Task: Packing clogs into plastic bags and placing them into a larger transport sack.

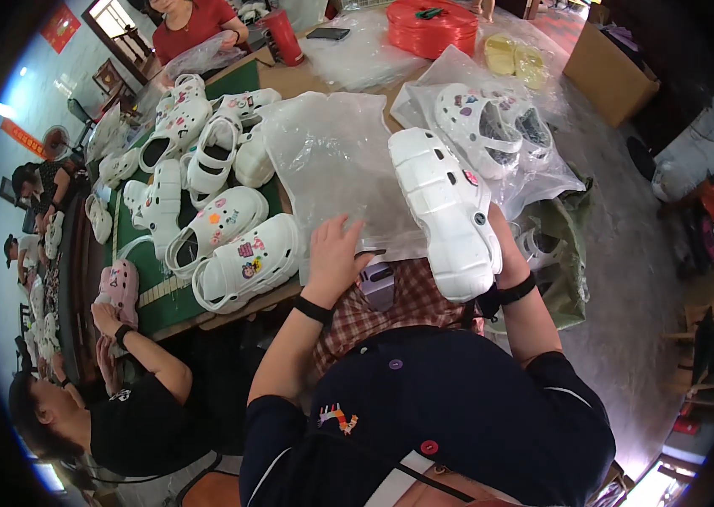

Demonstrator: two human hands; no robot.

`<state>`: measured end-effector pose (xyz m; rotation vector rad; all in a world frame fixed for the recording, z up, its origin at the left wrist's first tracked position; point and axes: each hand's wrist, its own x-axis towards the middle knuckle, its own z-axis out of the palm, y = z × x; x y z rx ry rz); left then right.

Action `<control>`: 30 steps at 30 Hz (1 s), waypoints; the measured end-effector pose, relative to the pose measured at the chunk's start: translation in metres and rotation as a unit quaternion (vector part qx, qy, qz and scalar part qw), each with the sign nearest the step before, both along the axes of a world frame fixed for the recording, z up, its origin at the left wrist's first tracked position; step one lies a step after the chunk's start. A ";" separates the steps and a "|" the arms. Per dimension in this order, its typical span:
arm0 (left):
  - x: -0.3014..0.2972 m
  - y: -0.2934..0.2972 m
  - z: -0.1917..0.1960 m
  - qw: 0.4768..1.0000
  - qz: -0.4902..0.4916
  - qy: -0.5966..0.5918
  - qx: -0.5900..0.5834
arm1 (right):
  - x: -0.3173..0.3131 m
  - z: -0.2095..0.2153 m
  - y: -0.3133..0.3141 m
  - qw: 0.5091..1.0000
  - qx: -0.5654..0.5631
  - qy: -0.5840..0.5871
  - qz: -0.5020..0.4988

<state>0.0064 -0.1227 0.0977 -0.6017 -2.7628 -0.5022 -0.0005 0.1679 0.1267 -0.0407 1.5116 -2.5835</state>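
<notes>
A white chunky clog (445, 215), with a pink charm on its strap, stands on end above the table's near edge. My right hand (507, 245) is closed on it from the right side; most of its fingers are hidden behind the shoe. A clear plastic bag (323, 152) lies flat on the table, left of the held clog. My left hand (336, 258) rests on the bag's near edge with its fingers stretched out and a little apart. Beside it are several white clogs (247, 264) with colourful charms. To the right, another white pair (479, 127) lies in clear plastic.
A co-worker (133, 380) at left handles a pink clog (119, 287); a person in red (196, 38) stands across the table. Behind are a red twine roll (431, 29), a red cup (282, 38) and yellow clogs (515, 61). A cardboard box (610, 72) stands at far right.
</notes>
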 end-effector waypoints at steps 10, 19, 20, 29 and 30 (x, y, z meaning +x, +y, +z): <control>-0.021 0.005 -0.027 0.993 0.009 -0.113 0.033 | 0.012 0.014 0.006 0.994 -0.103 0.023 0.022; -0.040 0.040 -0.033 0.971 -0.053 -0.214 0.097 | 0.019 0.005 0.033 0.998 -0.010 -0.026 0.064; -0.042 0.037 -0.035 0.970 -0.051 -0.215 0.098 | 0.018 0.002 0.035 0.997 -0.001 -0.032 0.073; -0.063 0.022 -0.052 0.921 0.045 -0.218 0.320 | 0.019 -0.013 0.049 0.938 0.294 0.053 0.175; -0.063 0.023 -0.044 0.916 0.080 -0.207 0.335 | 0.022 -0.004 0.041 0.920 0.335 0.088 0.184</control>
